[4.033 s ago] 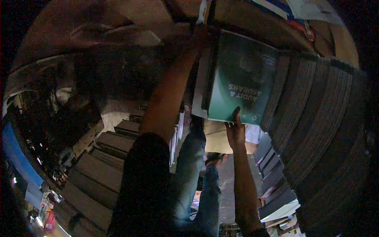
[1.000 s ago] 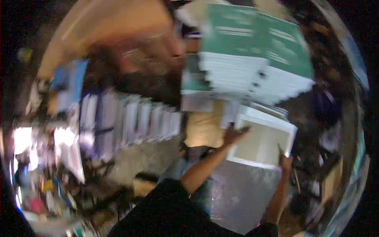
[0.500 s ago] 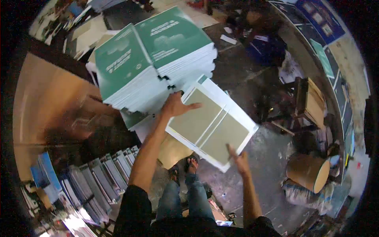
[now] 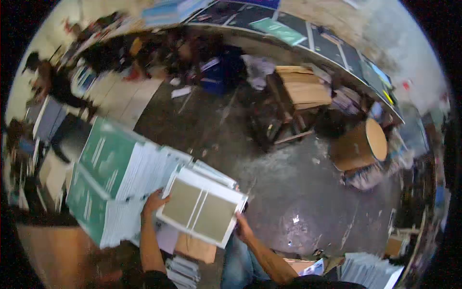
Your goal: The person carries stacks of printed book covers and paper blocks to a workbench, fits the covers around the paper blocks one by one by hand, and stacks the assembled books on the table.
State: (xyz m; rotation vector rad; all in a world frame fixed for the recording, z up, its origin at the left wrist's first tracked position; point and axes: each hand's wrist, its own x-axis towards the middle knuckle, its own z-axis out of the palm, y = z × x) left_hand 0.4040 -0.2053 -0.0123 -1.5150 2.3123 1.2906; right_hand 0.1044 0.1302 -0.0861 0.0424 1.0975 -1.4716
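Note:
A book cover (image 4: 196,211) lies inner side up between my hands: two beige boards and a narrow spine gap on a white sheet with a bare border. My left hand (image 4: 153,201) grips its left edge, the thumb over the board and the other fingers hidden underneath. At the right edge, my right hand (image 4: 243,229) is closed on the white border. Just behind and left of the cover stands a tall stack of green printed covers (image 4: 108,156), beside my left hand. More white sheets (image 4: 214,172) show behind the cover's far edge.
A wooden stool-like stand (image 4: 303,86) and a brown drum (image 4: 358,144) stand on the dark floor (image 4: 284,192). Piles of books or papers (image 4: 368,272) lie at lower right. A long bench (image 4: 308,43) runs along the back. Another person (image 4: 57,86) is at far left.
My view has turned to the right, so the green stack now appears lower left. My right hand has shifted from the cover's lower corner up to its right edge. The left still holds on.

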